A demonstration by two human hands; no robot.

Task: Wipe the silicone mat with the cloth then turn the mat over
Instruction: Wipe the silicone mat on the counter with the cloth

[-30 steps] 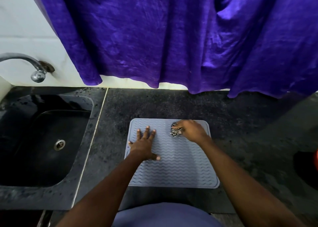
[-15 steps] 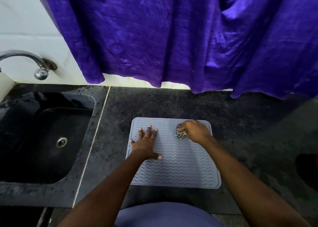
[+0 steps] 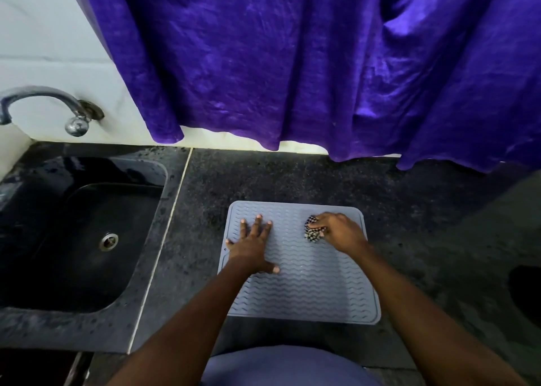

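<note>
The wiping step is in hand. The mat [image 3: 304, 286] lies flat on the counter [image 3: 263, 177], ribbed face up, and both hands are on its far half. The left hand [image 3: 253, 249] is spread flat, fingers [image 3: 257, 224] released and splayed, palm pressing down near the mat's left edge; it grasps nothing and seems to serve only to pin the mat. The right hand [image 3: 339, 233] has its fingers curled around the cloth [image 3: 313, 232], a small checked wad bunched tight, which pokes out just ahead of the fingertips toward the left hand and touches the mat. Bare ribbed surface lies between the two hands and over the whole near half, behind both wrists. Whether that part is already wiped cannot be told. As a judgement, the next move calls for the right hand to drag the cloth across the remaining surface while the left holds firm; after that the fingers must hook under an edge, and the limp mat will likely sag as it is turned. The sink [image 3: 87, 239] sits well off beyond the left hand's little finger.
</note>
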